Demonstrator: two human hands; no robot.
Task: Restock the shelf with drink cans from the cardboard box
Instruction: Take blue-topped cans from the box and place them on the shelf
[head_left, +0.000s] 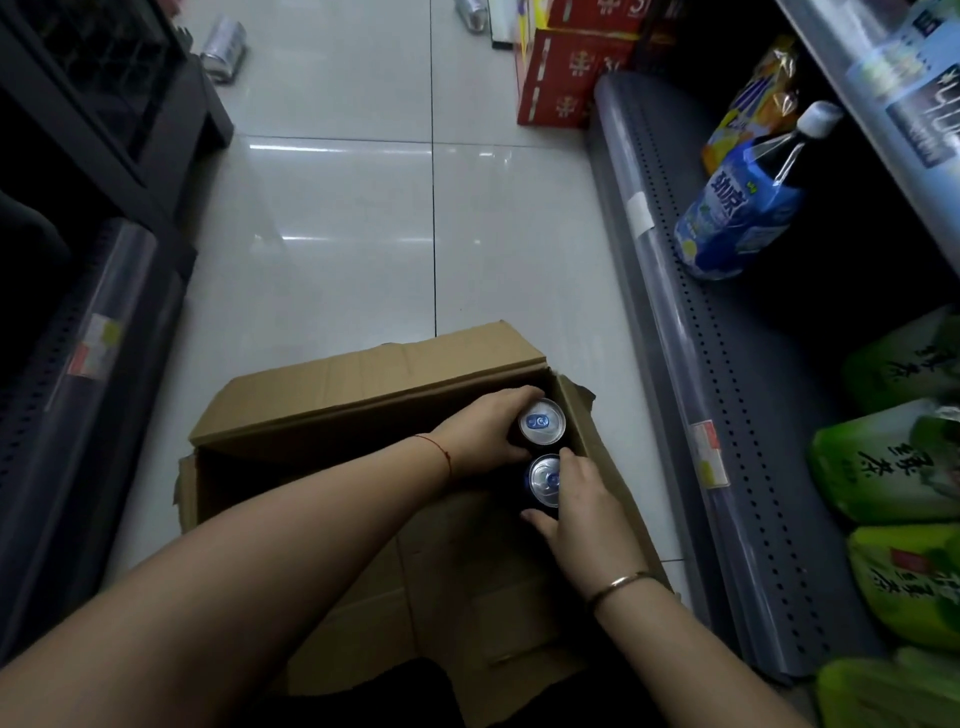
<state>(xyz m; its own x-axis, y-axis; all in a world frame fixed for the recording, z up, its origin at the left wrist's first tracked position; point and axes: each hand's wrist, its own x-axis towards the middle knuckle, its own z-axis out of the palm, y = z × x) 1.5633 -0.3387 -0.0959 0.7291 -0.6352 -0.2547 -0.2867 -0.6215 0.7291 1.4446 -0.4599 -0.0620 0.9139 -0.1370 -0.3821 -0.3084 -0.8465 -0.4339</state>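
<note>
White glossy floor tiles (332, 218) run up the aisle between dark shelving. At 6 o'clock I see the cardboard box (322, 400) open on the floor, two upright cans in its right end. My left hand (480, 434) wraps the farther can (542, 422); my right hand (576, 512) curls around the nearer can (544, 479) (tops silver, blue tabs). Both cans touch each other. At 3 o'clock the grey shelf (727, 395) holds a blue-labelled bottle (743, 213) and green packs (893, 467). Red cartons (561, 78) sit at 1 o'clock.
</note>
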